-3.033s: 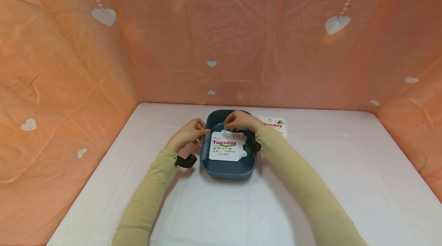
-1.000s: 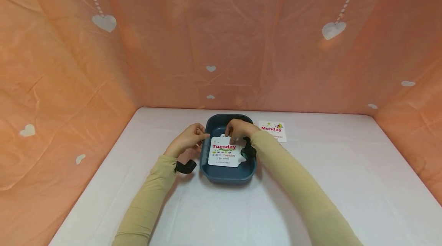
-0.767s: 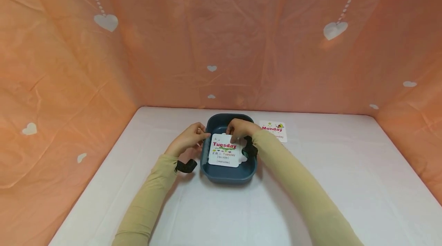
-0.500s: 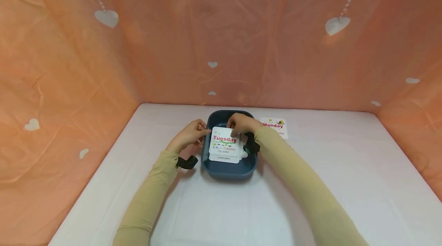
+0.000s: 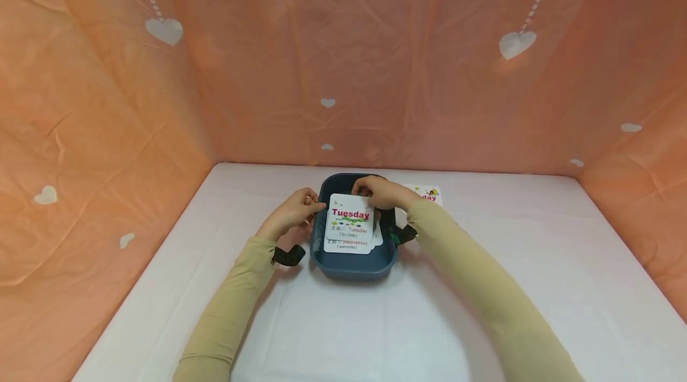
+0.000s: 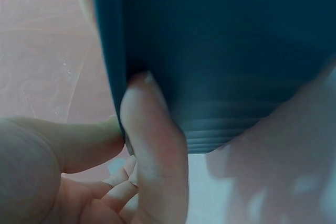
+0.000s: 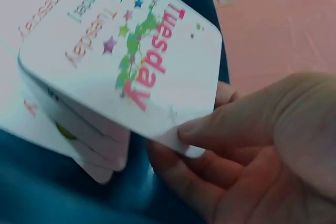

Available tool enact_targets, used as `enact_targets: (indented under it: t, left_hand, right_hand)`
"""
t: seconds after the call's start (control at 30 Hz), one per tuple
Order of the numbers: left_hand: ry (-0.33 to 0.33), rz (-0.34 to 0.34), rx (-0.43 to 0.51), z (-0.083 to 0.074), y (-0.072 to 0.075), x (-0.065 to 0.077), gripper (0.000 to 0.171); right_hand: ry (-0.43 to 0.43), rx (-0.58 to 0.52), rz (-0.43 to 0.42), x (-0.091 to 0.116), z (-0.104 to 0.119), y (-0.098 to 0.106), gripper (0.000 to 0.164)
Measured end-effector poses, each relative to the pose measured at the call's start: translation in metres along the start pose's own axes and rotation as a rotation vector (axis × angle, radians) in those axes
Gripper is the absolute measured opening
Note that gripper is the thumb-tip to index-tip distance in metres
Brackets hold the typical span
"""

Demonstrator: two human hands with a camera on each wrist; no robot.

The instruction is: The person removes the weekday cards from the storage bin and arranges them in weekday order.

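Observation:
My right hand [image 5: 382, 191] pinches a corner of the Tuesday flashcard [image 7: 142, 61] between thumb and fingers, and the card is lifted and tilted over the stack. Beneath it the Wednesday flashcard [image 5: 349, 247] and several others lie fanned in a blue plastic tray [image 5: 351, 269]. My left hand [image 5: 294, 209] grips the tray's left rim. In the left wrist view, thumb and forefinger [image 6: 157, 156] squeeze the ribbed tray wall [image 6: 210, 135] from both sides.
The Monday flashcard [image 5: 431, 194] lies on the white table [image 5: 510, 239] to the right of the tray, partly covered by the right forearm. An orange cloth [image 5: 365, 72] with white hearts rises behind and at both sides.
My right hand has taken the Tuesday card by its corner and raised it away from the stack, uncovering the Wednesday card's lower lines. The left hand has stayed on the tray rim.

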State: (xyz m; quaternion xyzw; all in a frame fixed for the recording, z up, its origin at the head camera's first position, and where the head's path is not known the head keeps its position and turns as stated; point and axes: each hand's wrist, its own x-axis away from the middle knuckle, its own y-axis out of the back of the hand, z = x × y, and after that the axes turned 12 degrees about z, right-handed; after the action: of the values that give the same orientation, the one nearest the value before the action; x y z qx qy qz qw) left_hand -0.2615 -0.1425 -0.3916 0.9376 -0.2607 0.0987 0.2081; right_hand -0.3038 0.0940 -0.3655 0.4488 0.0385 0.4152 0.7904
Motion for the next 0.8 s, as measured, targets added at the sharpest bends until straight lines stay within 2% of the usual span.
enact_targets:
  t: [0.07, 0.2, 0.27, 0.57, 0.7, 0.8]
  left_hand:
    - [-0.001, 0.0, 0.007, 0.0, 0.0, -0.001, 0.021]
    - [-0.006, 0.001, 0.024, 0.001, 0.0, -0.001, 0.02]
    - [-0.001, 0.002, 0.024, 0.0, 0.0, 0.0, 0.02]
    - [0.0, 0.009, -0.003, -0.001, 0.001, 0.003, 0.021]
    - [0.01, 0.007, -0.01, -0.003, 0.0, 0.004, 0.021]
    - [0.014, 0.011, -0.021, -0.005, 0.0, 0.003, 0.021]
  right_hand:
    - [0.022, -0.006, -0.007, 0.005, -0.001, 0.002, 0.04]
    - [0.064, -0.057, -0.053, 0.015, -0.003, 0.008, 0.033]
    - [0.082, -0.127, -0.087, 0.02, -0.004, 0.012, 0.029]
    - [0.051, -0.451, -0.331, 0.037, -0.018, 0.025, 0.027]
    - [0.057, -0.536, -0.389, 0.045, -0.031, 0.029, 0.029]
    - [0.032, -0.56, -0.421, 0.052, -0.039, 0.033, 0.029]
